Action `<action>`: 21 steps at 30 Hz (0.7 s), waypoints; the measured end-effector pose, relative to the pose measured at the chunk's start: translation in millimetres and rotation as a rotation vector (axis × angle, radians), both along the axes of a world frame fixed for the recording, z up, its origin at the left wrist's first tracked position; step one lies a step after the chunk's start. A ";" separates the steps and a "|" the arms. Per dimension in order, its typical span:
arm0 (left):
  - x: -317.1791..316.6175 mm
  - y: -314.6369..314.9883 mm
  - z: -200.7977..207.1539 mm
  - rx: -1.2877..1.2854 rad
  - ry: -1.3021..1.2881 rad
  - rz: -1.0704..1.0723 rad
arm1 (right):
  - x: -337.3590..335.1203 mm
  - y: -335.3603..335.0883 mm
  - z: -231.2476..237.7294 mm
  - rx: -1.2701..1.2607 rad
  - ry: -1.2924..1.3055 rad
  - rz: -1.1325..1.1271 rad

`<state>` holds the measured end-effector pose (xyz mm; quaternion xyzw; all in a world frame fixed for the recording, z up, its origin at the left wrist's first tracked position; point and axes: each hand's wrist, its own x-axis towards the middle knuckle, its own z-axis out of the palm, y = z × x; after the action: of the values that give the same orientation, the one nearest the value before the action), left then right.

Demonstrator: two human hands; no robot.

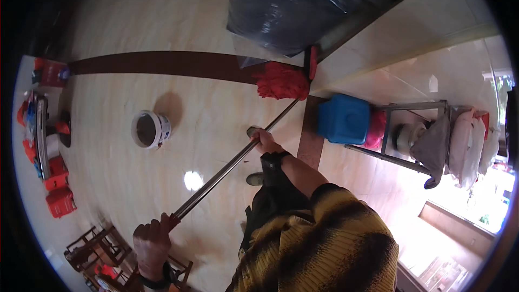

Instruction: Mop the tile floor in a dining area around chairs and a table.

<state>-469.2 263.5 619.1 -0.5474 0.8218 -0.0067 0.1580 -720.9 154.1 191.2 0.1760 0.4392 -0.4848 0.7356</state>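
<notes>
A mop with a metal pole [219, 176] slants across the view, from lower left to upper right. My left hand [152, 242] is wrapped round the red grip at its near end. Farther along, my right hand [265, 143] is closed on the same pole. The mop's red fringed head [281, 81] lies on the floor over a dark brown stripe [162, 62], close to the wall's corner and just below a large item wrapped in dark plastic [275, 11]. A white bucket [151, 130] stands on the tiles left of the pole.
On the right are a blue plastic bin [343, 119] and a metal rack [416, 105] with bags. Red boxes [60, 201] line the left side. Wooden chairs [97, 249] stand at the lower left. A red-edged piece [311, 62] leans beside the mop head.
</notes>
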 end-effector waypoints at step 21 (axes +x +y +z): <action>-129.3 -207.4 69.4 0.034 0.005 -0.622 | -76.3 50.8 41.5 -0.007 -0.191 -0.538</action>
<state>-598.5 56.1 688.5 -0.2669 0.9503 -0.0395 0.1555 -797.2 204.9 232.7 0.3284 0.3035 -0.6455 0.6192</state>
